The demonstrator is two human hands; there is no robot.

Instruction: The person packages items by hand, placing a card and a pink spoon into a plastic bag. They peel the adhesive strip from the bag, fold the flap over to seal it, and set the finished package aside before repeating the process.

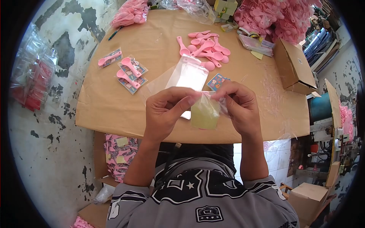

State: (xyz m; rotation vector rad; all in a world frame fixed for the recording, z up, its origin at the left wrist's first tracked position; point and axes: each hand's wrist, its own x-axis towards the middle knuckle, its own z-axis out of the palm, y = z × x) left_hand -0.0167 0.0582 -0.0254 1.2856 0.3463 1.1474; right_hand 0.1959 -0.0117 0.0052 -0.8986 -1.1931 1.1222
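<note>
Clear bag (pixel 222 110) with a pale yellow card (pixel 204 114) between left hand (pixel 167 110) and right hand (pixel 238 104). Beyond them, pink spoons (pixel 207 47) on brown cardboard tabletop (pixel 110 102). Below, grey sweatshirt (pixel 243 201), black-and-white lettering.

A small clear plastic bag (pixel 208 102) with a pale yellow sheet (pixel 205 117) inside hangs upright, pinched at its top edge between the left hand (pixel 167 112) and right hand (pixel 237 106).

Brown board (pixel 114 110): one.
Packeted pink spoons (pixel 131 66): three, at the board's left.
Loose pink spoons (pixel 207 47): roughly ten, overlapping, at its centre.
Printed card (pixel 217 81): one, mid-board.
Spoon heaps (pixel 129 13): two, along its far edge.
Cardboard box (pixel 294 68): one, at its right.
Small clear bag (pixel 205 112): one, over its near edge.
</note>
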